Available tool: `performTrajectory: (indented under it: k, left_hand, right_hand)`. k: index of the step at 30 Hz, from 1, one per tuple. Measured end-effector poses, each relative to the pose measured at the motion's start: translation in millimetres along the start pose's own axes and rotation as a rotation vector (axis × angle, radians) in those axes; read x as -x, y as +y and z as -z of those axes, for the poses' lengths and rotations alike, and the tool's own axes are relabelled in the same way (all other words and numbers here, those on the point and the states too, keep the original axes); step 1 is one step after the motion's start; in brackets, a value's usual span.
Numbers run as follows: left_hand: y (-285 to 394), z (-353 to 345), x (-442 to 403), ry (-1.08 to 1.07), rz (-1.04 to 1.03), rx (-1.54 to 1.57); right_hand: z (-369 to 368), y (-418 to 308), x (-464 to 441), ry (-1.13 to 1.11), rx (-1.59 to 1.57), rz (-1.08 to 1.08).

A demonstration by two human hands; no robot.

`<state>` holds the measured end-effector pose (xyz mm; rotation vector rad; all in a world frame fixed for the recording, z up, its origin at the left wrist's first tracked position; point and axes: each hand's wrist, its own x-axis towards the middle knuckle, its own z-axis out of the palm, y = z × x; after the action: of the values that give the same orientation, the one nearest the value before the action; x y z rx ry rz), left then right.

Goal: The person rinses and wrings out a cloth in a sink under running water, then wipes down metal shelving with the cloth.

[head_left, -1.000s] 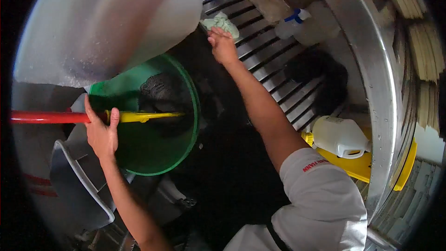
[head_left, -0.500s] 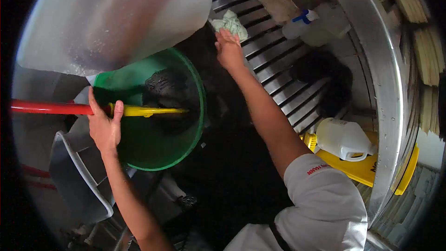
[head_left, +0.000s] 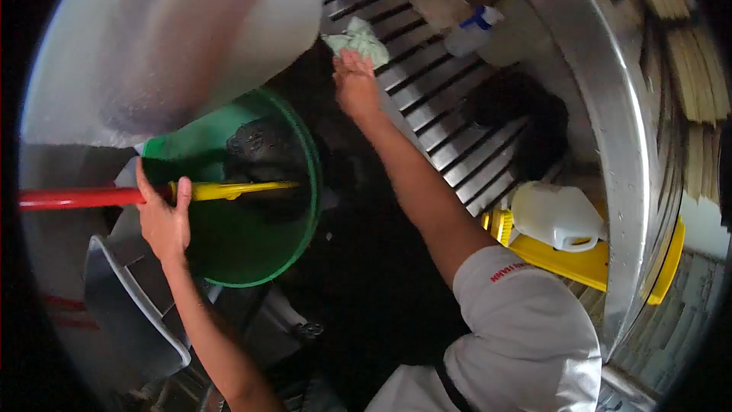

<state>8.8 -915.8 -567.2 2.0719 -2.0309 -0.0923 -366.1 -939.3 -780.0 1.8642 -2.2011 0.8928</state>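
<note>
My left hand (head_left: 164, 217) is at the red handle (head_left: 84, 198) where it meets its yellow end (head_left: 229, 191), with the thumb and index finger spread along it. The yellow end reaches over a green bucket (head_left: 252, 248) that has a dark lump (head_left: 263, 141) inside. My right hand (head_left: 356, 84) touches a pale green cloth (head_left: 360, 43) with its fingertips, at the left edge of a slatted metal shelf (head_left: 431, 95); the fingers are extended.
A large translucent plastic shape (head_left: 175, 38) covers the upper left. On the right are a white jug (head_left: 555, 214), a yellow board (head_left: 568, 263), a spray bottle (head_left: 469, 32) and a dark bundle (head_left: 518, 111). A grey bin (head_left: 137, 305) stands lower left.
The view has shifted slightly back and forth. My right hand stays at the cloth, and my left hand keeps its place at the handle.
</note>
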Motion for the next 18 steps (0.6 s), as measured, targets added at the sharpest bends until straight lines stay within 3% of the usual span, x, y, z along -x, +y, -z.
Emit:
performTrajectory:
  k: [18]
  left_hand:
    - [-7.6,-6.4,0.0,0.012,-0.052,-0.027]
  right_hand:
    - [-4.1,-0.9,1.5,-0.023,-0.038,-0.084]
